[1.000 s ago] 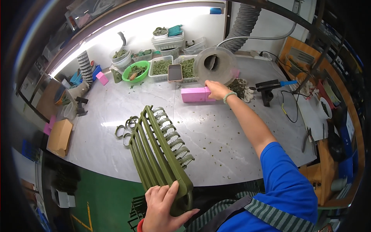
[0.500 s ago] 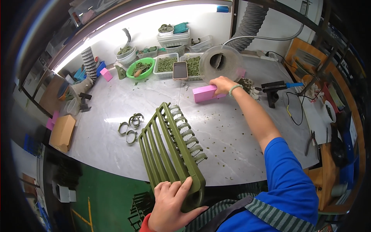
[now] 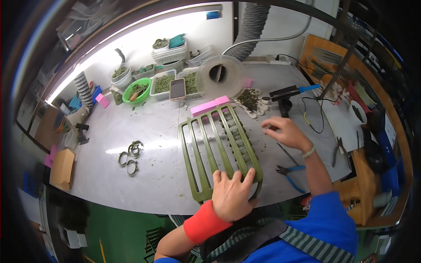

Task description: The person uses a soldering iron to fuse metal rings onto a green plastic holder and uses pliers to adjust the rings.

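A green slotted plastic rack (image 3: 206, 144) lies across the table before me, its far end at the pink blocks (image 3: 209, 106). Ring-shaped green pieces (image 3: 237, 136) sit in a row along its right side, partly hidden under the bars. My left hand (image 3: 232, 193), with a red band at the wrist, grips the near end. To the right, my right hand (image 3: 285, 133) hovers above the table, fingers bent and apart, with no held thing visible. Nearest to it are a thin metal tool (image 3: 287, 153) and blue-handled pliers (image 3: 290, 175).
Several loose green rings (image 3: 131, 155) lie at left. A glove with green scraps (image 3: 252, 103) and a black clamp-like tool (image 3: 285, 96) lie at the far right. Tubs of green pieces (image 3: 163, 83), a phone (image 3: 177, 89) and a clear duct hood (image 3: 221, 79) stand behind.
My right hand has let go of the pink block and drawn back toward me. The rack, tilted up in my left hand before, is now lowered toward the table, and the pliers have come into view.
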The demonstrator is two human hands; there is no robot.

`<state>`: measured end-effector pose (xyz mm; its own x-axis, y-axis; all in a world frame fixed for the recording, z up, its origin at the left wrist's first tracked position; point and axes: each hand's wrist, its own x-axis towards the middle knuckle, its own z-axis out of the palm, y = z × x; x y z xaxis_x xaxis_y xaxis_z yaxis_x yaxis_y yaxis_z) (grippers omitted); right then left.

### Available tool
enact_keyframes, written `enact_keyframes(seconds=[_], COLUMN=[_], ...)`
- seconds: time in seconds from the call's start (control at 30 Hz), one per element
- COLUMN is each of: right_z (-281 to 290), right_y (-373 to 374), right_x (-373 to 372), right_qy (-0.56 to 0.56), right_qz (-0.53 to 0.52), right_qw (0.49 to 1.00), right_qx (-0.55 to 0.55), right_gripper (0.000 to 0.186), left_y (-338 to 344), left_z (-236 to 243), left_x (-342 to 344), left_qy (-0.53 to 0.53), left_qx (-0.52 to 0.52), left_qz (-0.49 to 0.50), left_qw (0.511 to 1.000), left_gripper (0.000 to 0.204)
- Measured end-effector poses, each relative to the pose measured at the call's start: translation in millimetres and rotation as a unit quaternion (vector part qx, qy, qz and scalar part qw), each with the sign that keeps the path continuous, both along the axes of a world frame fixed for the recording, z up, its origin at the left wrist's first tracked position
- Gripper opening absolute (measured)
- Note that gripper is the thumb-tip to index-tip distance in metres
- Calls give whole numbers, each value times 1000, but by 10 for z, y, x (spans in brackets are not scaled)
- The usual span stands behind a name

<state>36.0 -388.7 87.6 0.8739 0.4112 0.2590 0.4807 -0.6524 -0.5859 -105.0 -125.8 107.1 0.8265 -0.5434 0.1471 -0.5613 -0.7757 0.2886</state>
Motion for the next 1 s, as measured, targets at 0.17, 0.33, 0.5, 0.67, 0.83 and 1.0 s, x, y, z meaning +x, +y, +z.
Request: enact_keyframes(seconds=[0.17,0.33,0.5,0.67,0.83,1.0], right_z=[-82,-164,-128,-413,-709,-677], right_y=[-601,-951,-1242,-1168,-1523,-2039], right_x=[-740,-1204,-1511,-1695,-1672,-1747], right_qy=[121,130,102,48,-104,-63], right_qz=[-41,-121,-228,-168,-388,-494], right_qw=[991,980,966,980,907,846], right_qx=[45,87,71,-93,-129,-190], right_gripper=[21,20,20,43,41,30], left_y=[-339,-502,-563,-529,-561,-553], left_z=[-159,-329,-478,-461,-444,-437], left_x=[357,531,582,597,594,610], left_qy=[2,21,11,13,9,27], left_qx=[46,94,102,106,84,114], left_qz=[26,43,31,27,14,28], left_qw=[999,994,994,994,996,993], left_gripper=[79,79,84,86,80,83])
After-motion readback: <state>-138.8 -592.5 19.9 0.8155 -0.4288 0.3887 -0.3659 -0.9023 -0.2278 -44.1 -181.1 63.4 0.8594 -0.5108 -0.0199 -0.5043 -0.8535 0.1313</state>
